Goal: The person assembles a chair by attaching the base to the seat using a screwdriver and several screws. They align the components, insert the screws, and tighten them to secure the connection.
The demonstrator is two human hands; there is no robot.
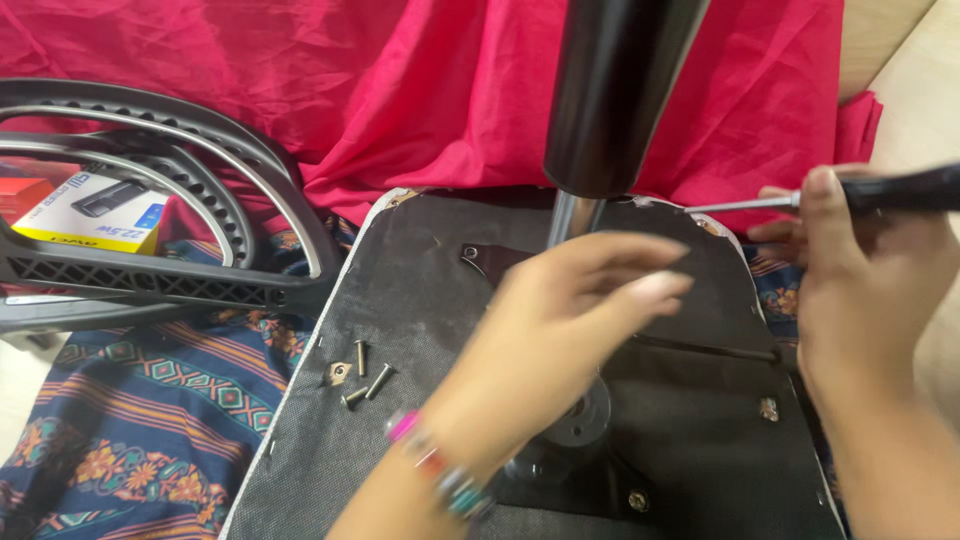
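An upturned chair seat (pixel 400 290) covered in dark fabric lies in front of me, with a black cylinder and metal shaft (pixel 610 100) rising from its mounting plate (pixel 580 430). My left hand (pixel 570 300) hovers over the plate near the shaft, fingers loosely spread and holding nothing. My right hand (pixel 850 280) grips a black-handled screwdriver (pixel 850 195), its metal tip pointing left toward the shaft. Three loose bolts (pixel 365 375) and a small square nut (pixel 337 373) lie on the seat's left part.
A black plastic chair back with curved ribs (pixel 170 200) lies at the left, over a small yellow and blue box (pixel 95 215). Red cloth (pixel 400 90) covers the back, patterned blue fabric (pixel 140 420) the left foreground. More screws (pixel 768 408) sit in the plate.
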